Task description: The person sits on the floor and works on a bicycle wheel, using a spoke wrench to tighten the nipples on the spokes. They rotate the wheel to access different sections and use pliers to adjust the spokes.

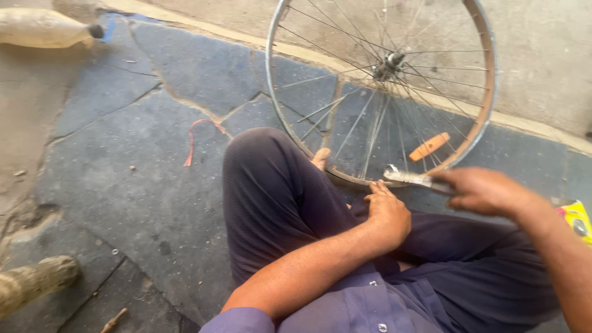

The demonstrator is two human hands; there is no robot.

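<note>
Stone floor [142,203], blue-grey slabs with cracked pale joints, filling most of the view; concrete strip along the far edge from 12 to 2 o'clock.

Bicycle wheel [381,92], bare metal rim without tyre, standing nearly upright at 1 o'clock, lower rim against the floor just beyond the seated person's bare toes [320,158]. Hub [387,63] high in the wheel, thin spokes fanning out. Orange reflector [429,147] clipped among the spokes at the wheel's 5 o'clock.

Dark trousers [277,197] over crossed legs at centre; purple shirt [370,302] at 6 o'clock.

Right hand [487,191] at 3 o'clock, blurred, fingers closed round the handle of a small metal tool [410,177]; tool tip touching or just beside the lower rim, at the wheel's 6 o'clock, exact contact unclear through blur.

Left hand [388,213] just below the rim, resting on the trouser leg, fingers loosely curled and together, holding nothing visible.

Pale bottle [46,28] lying on its side at 10 o'clock, dark cap pointing right. Rough log-like piece [34,283] at 8 o'clock. Red string [197,139] lying on the floor at 10 o'clock of the knee. Yellow packet [578,219] at the right edge, beside the right forearm.
</note>
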